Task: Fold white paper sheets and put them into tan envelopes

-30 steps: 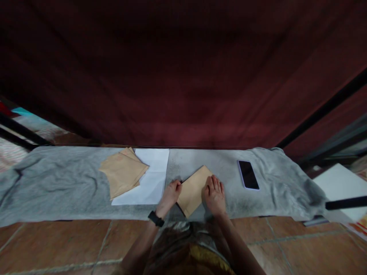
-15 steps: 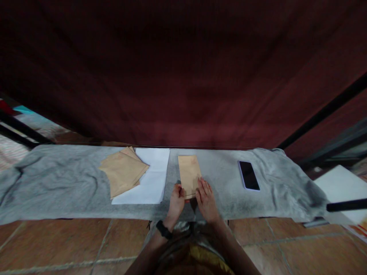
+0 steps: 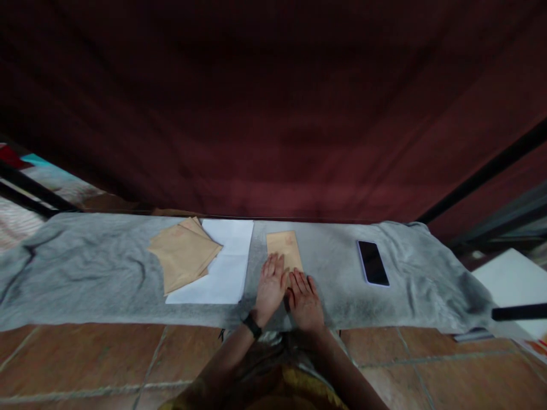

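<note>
A brown paper envelope (image 3: 282,244) lies lengthwise on the grey cloth in front of me, its near part covered by my hands. My left hand (image 3: 270,283) rests flat on its left side, fingers stretched forward. On the near right part of the envelope my right hand (image 3: 304,299) is laid palm down, fingers extended. Both hands press on the paper without gripping it. To the left, several more brown envelopes (image 3: 183,256) are fanned out, partly over a stack of white paper sheets (image 3: 233,262).
A phone (image 3: 372,263) with a pale purple edge lies to the right on the grey cloth (image 3: 102,262). A dark red curtain (image 3: 273,142) hangs behind. Black bars (image 3: 482,176) stand at both sides. White paper (image 3: 513,285) shows at the far right, with floor tiles (image 3: 106,364) below.
My left hand has let go of the envelope's near left edge and moved forward to lie flat on top. My right hand stays on the near right part, slightly lower.
</note>
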{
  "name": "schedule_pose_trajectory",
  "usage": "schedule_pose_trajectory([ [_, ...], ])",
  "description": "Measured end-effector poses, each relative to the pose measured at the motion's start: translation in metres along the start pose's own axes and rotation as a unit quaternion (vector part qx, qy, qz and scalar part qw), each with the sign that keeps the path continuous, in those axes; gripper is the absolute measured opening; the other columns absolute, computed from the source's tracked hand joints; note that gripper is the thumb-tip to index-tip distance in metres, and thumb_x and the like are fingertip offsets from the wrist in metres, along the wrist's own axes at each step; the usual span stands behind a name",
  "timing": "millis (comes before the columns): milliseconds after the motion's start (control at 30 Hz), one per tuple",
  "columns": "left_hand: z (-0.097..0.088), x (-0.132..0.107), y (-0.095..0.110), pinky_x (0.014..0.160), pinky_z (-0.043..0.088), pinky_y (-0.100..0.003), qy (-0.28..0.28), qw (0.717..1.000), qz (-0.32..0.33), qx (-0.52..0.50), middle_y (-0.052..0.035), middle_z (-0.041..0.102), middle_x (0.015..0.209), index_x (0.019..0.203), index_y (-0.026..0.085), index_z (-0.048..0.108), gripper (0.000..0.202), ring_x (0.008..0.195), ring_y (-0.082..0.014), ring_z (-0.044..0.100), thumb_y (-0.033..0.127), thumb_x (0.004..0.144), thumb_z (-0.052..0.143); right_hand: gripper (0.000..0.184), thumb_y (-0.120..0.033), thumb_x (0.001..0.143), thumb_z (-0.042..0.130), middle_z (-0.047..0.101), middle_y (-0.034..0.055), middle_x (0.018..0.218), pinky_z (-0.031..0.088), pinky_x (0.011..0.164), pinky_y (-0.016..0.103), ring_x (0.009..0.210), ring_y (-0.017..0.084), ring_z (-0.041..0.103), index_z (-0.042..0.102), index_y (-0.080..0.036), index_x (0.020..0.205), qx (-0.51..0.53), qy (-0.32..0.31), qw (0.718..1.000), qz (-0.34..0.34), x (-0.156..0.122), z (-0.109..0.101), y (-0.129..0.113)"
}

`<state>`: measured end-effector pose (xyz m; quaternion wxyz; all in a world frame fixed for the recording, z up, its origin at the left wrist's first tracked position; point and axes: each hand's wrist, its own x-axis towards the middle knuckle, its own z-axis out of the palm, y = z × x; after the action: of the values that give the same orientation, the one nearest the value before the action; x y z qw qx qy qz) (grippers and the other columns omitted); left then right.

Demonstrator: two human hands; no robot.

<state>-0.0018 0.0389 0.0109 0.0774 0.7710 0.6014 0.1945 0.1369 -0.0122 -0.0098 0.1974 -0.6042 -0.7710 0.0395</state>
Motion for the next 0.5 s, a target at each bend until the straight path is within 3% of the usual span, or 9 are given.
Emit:
schedule_pose_trajectory([
  [100,0.014,0.019,0.000,0.124,0.025,-0.052,-0.049,0.998,0.017,0.041,-0.0181,0.034,0.165,0.155,0.011,0.037,0.058,0.154,-0.0306,0.029,0.041,0.106,0.031,0.050,-0.023,0.103,0.039,0.050,0.0109,0.155,0.026,0.124,0.046,0.145,0.024,0.046,0.050,-0.015,0.151,0.001,0.005,1.000,0.005,0.000,-0.001,-0.002],
  [233,0.023,0.040,-0.004,0.126,0.019,-0.053,-0.055,0.996,0.009,0.064,-0.0178,0.026,0.168,0.159,0.009,0.030,0.063,0.157,-0.0298,0.019,0.043,0.106,0.027,0.049,-0.024,0.103,0.039,0.055,0.0130,0.152,0.028,0.123,0.047,0.143,0.024,0.048,0.051,-0.014,0.149,0.008,0.017,1.000,0.006,0.001,-0.004,-0.004],
  [500,0.025,0.073,-0.017,0.127,0.017,-0.051,-0.060,0.996,-0.002,0.068,-0.0174,0.024,0.168,0.160,0.010,0.031,0.063,0.158,-0.0305,0.018,0.042,0.106,0.027,0.047,-0.024,0.103,0.040,0.056,0.0147,0.150,0.032,0.121,0.048,0.143,0.025,0.048,0.052,-0.014,0.148,0.012,0.022,1.000,0.005,0.004,-0.009,-0.007],
])
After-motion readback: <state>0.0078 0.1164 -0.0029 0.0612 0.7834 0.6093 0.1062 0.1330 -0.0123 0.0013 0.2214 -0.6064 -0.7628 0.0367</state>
